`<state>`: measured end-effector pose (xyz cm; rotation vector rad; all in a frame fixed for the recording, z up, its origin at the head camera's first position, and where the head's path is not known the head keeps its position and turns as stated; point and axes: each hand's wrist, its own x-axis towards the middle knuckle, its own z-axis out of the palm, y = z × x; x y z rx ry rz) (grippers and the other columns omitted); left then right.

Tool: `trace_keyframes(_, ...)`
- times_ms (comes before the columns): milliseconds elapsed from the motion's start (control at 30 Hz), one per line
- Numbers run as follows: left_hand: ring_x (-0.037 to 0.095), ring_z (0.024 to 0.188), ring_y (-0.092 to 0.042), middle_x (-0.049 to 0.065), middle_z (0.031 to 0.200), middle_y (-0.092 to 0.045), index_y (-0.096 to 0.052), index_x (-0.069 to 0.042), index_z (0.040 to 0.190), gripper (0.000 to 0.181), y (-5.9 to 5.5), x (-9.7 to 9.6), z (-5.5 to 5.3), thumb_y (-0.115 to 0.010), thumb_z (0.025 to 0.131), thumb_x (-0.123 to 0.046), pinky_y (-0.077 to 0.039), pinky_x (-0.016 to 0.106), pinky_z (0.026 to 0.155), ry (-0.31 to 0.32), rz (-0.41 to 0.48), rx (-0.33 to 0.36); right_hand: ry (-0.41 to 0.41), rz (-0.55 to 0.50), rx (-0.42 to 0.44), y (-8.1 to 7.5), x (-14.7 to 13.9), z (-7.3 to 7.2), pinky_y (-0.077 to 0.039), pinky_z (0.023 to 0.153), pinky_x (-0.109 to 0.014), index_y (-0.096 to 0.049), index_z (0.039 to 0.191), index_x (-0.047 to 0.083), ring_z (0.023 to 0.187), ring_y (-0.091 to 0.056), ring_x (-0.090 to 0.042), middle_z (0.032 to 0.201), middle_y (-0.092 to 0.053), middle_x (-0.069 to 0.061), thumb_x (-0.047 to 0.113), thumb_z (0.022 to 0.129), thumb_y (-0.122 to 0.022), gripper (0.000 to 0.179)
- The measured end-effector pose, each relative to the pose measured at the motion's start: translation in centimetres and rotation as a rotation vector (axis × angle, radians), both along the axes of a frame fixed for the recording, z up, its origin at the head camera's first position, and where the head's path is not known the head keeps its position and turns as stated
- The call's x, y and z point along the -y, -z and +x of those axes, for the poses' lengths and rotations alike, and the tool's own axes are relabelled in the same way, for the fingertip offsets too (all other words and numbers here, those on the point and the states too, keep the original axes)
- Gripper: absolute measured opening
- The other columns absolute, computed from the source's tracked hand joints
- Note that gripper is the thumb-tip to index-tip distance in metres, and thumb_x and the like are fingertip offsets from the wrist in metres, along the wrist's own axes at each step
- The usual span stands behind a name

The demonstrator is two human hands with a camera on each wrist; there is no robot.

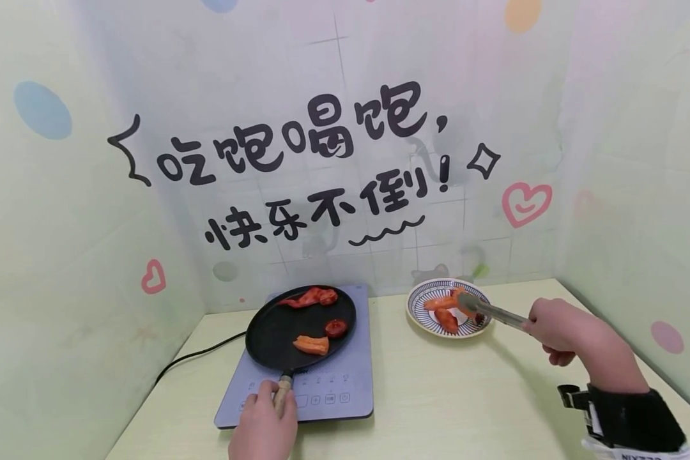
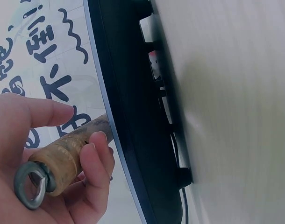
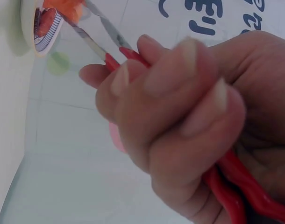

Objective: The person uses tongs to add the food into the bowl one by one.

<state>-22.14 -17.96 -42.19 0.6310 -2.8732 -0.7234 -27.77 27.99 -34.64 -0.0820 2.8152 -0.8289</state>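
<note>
My left hand (image 1: 264, 427) grips the wooden handle (image 2: 63, 156) of a flat black frying pan (image 1: 278, 326), its fingers curled round it. In the pan lie a long red food piece (image 1: 310, 297), a small round red piece (image 1: 336, 328) and a ridged orange piece (image 1: 312, 345). My right hand (image 1: 565, 329) holds metal tongs (image 1: 503, 315) by their red handles (image 3: 226, 186). The tong tips are over the patterned plate (image 1: 415, 314), right at an orange food piece (image 3: 67, 8). Also on the plate is a reddish piece (image 1: 446, 321).
Beneath the pan sits a flat induction cooker (image 1: 353, 377) with touch buttons on its front. Its black cord (image 1: 201, 352) runs off to the left. Decorated walls (image 1: 379, 268) enclose the pale table (image 1: 437, 396) at the back and both sides.
</note>
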Motion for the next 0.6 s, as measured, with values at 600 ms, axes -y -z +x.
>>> trace_keyframes(600,0.028,0.072,-0.056,0.019,0.096,-0.059,-0.061,-0.006,0.128,0.04,0.1,0.1,0.1,-0.065,0.101,-0.035,-0.043,0.041,0.062,0.007,-0.001,-0.018,-0.01,-0.042,-0.061,-0.6,2.8,-0.1,-0.057,0.053,-0.033,-0.065,0.105,-0.007,0.052,-0.06,-0.017,0.063,-0.05,-0.005,0.009,0.108,-0.053,0.02)
